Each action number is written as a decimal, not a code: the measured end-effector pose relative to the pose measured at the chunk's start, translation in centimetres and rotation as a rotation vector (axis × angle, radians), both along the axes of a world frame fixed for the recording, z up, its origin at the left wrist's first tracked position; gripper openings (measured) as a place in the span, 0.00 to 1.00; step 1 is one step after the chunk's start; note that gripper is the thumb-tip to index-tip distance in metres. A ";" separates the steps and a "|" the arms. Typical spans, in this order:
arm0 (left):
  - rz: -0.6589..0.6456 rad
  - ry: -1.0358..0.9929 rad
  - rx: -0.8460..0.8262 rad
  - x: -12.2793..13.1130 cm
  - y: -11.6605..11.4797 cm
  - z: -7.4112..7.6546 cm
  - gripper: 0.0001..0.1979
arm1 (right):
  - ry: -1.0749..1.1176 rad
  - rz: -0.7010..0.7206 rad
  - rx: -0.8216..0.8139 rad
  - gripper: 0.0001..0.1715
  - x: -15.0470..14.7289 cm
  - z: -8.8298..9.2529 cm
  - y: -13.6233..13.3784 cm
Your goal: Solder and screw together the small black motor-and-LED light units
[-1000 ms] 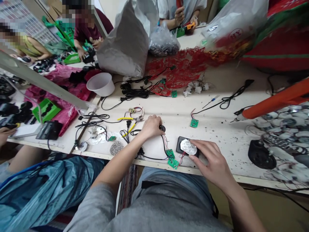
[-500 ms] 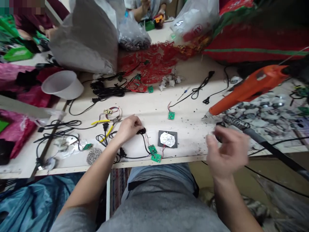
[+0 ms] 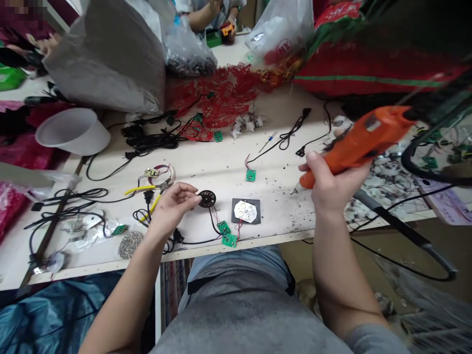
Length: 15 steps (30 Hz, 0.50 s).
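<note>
My right hand is wrapped round an orange electric screwdriver, its tip slanting down to the left over the bench. Between the thumb and fingers of my left hand is the edge of a round black disc with small holes around it. Thin red wires and a black cable run from the disc down to a green circuit board; a second board touches it. Right of these lies a dark square plate with a white octagonal piece on it.
Yellow-handled pliers and a pile of screws lie to the left. A soldering iron rests at the right by many white parts. Behind stand a white tub and bags; a co-worker's arm shows beyond.
My right hand has risen from the bench's right front and closed round the orange screwdriver. The black disc shows more fully beside my left fingers. The whole view has shifted slightly.
</note>
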<state>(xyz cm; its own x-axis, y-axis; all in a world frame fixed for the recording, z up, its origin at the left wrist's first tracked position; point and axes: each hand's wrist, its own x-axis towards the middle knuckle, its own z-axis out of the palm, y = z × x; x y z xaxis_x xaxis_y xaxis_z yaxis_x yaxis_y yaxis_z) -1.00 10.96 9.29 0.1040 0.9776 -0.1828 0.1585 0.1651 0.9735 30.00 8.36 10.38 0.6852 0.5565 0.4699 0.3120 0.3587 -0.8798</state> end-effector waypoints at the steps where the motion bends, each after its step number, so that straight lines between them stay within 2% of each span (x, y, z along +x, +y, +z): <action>1: 0.023 -0.070 -0.061 0.4 -0.7 -0.2 0.21 | 0.038 0.001 0.027 0.22 -0.6 -0.1 -0.8; 3: 0.058 -0.202 -0.202 1.2 -2.1 -0.7 0.25 | 0.071 -0.011 0.046 0.18 -1.4 -0.7 -1.9; 6: 0.098 -0.389 -0.351 2.5 -3.6 -0.9 0.24 | 0.075 -0.048 0.061 0.21 -1.6 -1.8 -2.6; 11: 0.117 -0.579 -0.437 3.9 -4.8 -0.3 0.22 | 0.074 -0.056 0.046 0.21 -1.2 -3.2 -2.2; 15: 0.180 -0.643 -0.524 4.9 -4.9 0.3 0.24 | 0.073 -0.056 0.053 0.18 -1.5 -2.7 -2.1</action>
